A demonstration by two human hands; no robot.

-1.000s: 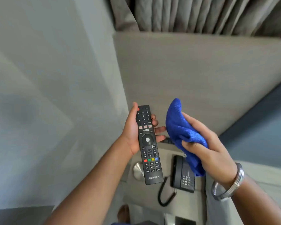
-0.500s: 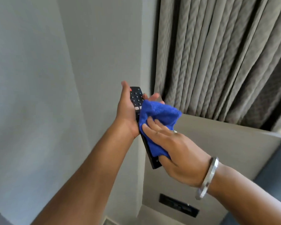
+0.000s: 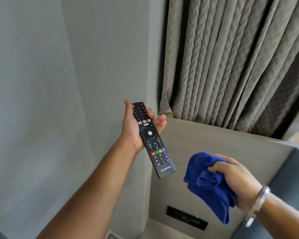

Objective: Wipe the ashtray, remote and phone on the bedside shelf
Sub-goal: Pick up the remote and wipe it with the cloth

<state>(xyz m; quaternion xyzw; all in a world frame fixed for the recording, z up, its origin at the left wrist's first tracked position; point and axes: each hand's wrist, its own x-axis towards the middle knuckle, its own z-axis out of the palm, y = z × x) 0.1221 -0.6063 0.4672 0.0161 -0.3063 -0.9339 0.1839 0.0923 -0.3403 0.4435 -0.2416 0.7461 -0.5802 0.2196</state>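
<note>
At centre frame: remote (image 3: 151, 139) cradled buttons-up in left hand (image 3: 135, 128), fingers (image 3: 160, 122) curled beneath. At 4 o'clock: blue cloth (image 3: 207, 185) bunched in right hand (image 3: 235, 178), now lifted clear of keypad; front face likely wiped, back pending. Shelf, ashtray, phone out of view.

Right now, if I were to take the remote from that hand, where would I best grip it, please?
Probably the free lower end of the black remote, near the brand label, pinched across its narrow edges from below right. The left hand cradles only the upper half.
</note>
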